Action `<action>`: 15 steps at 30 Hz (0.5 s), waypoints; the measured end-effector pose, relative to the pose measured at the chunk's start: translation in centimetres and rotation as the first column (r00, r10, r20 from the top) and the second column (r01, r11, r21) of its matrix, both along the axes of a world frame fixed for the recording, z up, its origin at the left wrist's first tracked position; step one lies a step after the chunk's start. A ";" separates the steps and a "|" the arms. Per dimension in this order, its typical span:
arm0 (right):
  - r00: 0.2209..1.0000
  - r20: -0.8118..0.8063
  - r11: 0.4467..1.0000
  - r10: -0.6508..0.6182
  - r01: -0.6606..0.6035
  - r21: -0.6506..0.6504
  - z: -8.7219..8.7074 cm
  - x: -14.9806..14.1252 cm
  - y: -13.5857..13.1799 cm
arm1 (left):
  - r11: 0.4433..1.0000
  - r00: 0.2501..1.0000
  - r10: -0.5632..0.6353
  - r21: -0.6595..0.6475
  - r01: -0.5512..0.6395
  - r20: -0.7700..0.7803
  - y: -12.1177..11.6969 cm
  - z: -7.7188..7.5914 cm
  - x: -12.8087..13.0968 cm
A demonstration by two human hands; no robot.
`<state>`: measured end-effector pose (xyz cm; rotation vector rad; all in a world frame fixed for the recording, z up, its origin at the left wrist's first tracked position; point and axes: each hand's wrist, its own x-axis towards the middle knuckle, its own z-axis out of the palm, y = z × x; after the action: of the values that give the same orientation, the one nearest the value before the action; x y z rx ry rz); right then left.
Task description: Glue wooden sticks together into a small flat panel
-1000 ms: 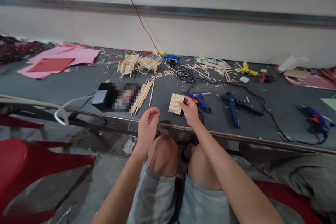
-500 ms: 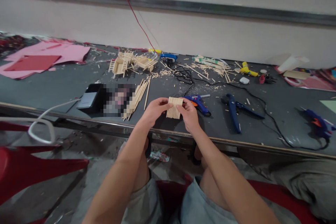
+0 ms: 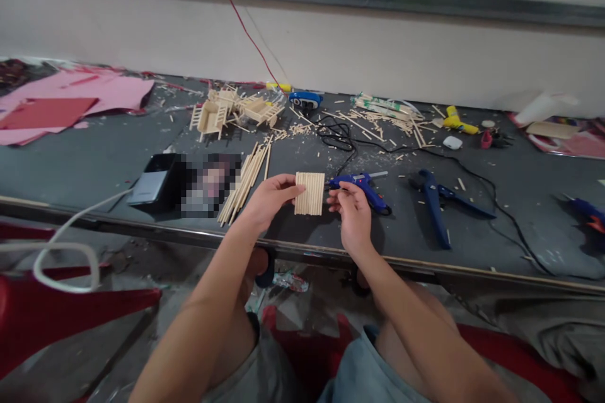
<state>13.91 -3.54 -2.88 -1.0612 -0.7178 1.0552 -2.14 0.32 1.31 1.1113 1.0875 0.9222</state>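
Observation:
A small flat panel of glued wooden sticks [image 3: 310, 193] is held just above the grey table near its front edge. My left hand [image 3: 267, 199] pinches the panel's left side with thumb and fingers. My right hand [image 3: 352, 212] sits just right of the panel, fingers curled, its fingertips at or just off the panel's right edge. A blue glue gun [image 3: 363, 184] lies right behind my right hand. A loose bundle of long sticks [image 3: 246, 179] lies left of my left hand.
Small stick-built furniture models [image 3: 234, 111] stand at the back. A dark phone [image 3: 154, 182] with a white cable lies left. Blue cutters [image 3: 437, 204], black cords, stick scraps, pink paper [image 3: 70, 101] and a second glue gun [image 3: 590, 214] are spread over the table [image 3: 496, 233]. A red chair [image 3: 57, 315] stands left.
My left hand rose from my knee and took the panel's left side. My right hand, which first held the panel, has slid off to its right edge. The view shifted slightly.

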 end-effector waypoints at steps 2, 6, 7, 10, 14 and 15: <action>0.999 0.032 1.000 -0.016 0.017 -0.019 -0.1 -0.1 -0.1 | 1.000 1.000 0.012 -0.003 -0.012 -0.002 0.2 0.0 -0.4; 0.996 0.084 0.998 -0.006 0.012 -0.065 -0.3 0.0 -0.2 | 1.000 1.000 0.015 -0.003 -0.015 -0.022 1.0 -0.7 -0.5; 0.996 0.092 0.997 -0.007 0.013 -0.070 -0.3 0.0 -0.2 | 1.000 1.000 0.012 -0.002 -0.012 -0.027 1.2 -0.9 -0.4; 0.994 0.108 0.997 -0.014 0.022 -0.078 -0.4 0.1 -0.3 | 1.000 1.000 -0.004 0.009 0.005 -0.027 1.6 -1.5 -0.1; 0.989 0.150 0.994 -0.017 0.033 -0.106 -0.4 0.1 -0.6 | 1.000 0.997 0.000 0.028 0.002 -0.076 2.1 -2.2 0.0; 0.986 0.166 0.993 -0.009 0.029 -0.116 -0.4 0.2 -0.6 | 0.999 0.995 0.001 0.033 0.002 -0.101 2.2 -2.3 0.0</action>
<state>14.06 -4.14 -3.32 -1.2663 -0.7843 1.0108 -2.15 2.51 -1.01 1.1961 1.1576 0.8944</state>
